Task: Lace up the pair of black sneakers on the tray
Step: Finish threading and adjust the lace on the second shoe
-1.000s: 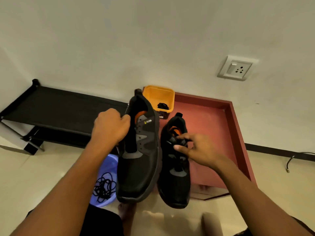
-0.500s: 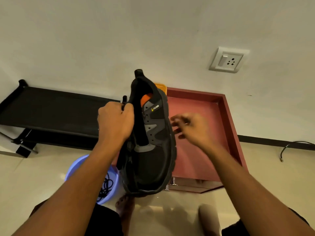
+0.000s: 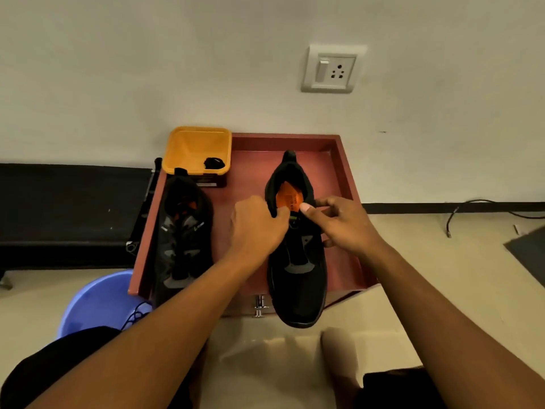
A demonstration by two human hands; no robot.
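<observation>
Two black sneakers lie on a red-brown tray, toes toward me. The left sneaker rests along the tray's left side, partly hidden by my forearm. The right sneaker sits in the tray's middle, its orange insole showing and its toe past the front edge. My left hand pinches the left rim of this shoe's opening. My right hand pinches the right rim with thumb and forefinger. No lace shows in its eyelets.
A yellow tub holding a small black bundle stands at the tray's back left corner. A blue basin with black laces sits on the floor at front left. A black rack runs along the left wall. A cable lies at right.
One second ago my left hand held one sneaker up in the air. Now both sneakers lie on the tray, apart, and both hands have closed on the right one's opening.
</observation>
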